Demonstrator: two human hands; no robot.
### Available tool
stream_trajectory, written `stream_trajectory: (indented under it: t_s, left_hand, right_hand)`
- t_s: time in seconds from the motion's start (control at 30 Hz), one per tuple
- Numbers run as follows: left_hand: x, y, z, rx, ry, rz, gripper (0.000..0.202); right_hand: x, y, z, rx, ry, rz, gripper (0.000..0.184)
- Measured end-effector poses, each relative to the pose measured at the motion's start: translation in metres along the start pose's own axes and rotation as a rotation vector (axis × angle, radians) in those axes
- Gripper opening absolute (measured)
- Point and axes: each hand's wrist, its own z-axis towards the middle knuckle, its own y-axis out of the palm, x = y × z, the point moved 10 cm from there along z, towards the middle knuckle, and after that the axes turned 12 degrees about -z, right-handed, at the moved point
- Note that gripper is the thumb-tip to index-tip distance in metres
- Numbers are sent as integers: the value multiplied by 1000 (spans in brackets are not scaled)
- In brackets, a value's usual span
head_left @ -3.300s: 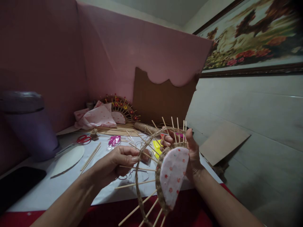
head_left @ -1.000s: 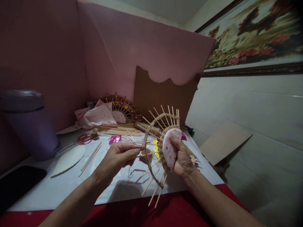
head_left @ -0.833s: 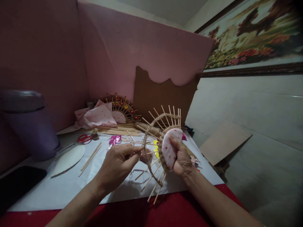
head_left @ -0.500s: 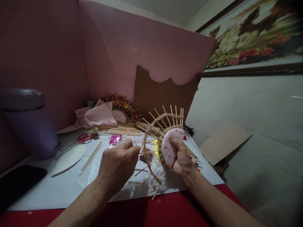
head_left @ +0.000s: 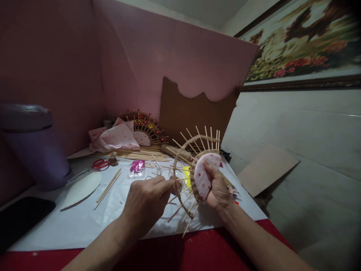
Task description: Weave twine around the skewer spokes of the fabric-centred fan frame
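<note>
My right hand [head_left: 218, 190] grips a half-round craft piece [head_left: 203, 175] covered in pink dotted cloth, with several wooden sticks fanning out from it and a jute cord arc [head_left: 180, 169] woven across them. My left hand [head_left: 148, 203] is closed in a pinch on the jute cord at the left side of the arc, near the stick tips. The piece is held upright above the white paper sheet [head_left: 70, 222].
On the paper lie red scissors [head_left: 99, 164], loose sticks [head_left: 108, 185], a white oval cutout [head_left: 81, 189], a pink packet [head_left: 137, 166] and a stick bundle [head_left: 135, 155]. A finished fan [head_left: 145, 130], pink cloth [head_left: 114, 137], purple bin [head_left: 34, 146], phone [head_left: 19, 218] and cardboard [head_left: 266, 169] stand around.
My right hand shifted its grip from behind the cloth half-round to clasping it, and turned the piece upright. My left hand moved right along the cord toward the arc.
</note>
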Motion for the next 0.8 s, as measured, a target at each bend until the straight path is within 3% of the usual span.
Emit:
stream_trajectory:
  t_s: [0.1,0.23,0.3,0.5,0.8]
  left_hand:
    - [-7,-1,-1,28,-34,-101,21]
    - [-18,2,-2,29,-118,-156,20]
    - [-26,7,-2,16,-197,-290,18]
    - [-53,22,-6,52,-550,-924,12]
    - [-55,32,-10,-6,-713,-1005,11]
  right_hand:
    - [-3,-9,-1,115,2,47,19]
    - [-4,-15,0,191,35,44,19]
    - [-2,-16,0,206,62,46,18]
    - [2,-11,-1,159,121,78,16]
    - [6,2,-4,16,119,7,16]
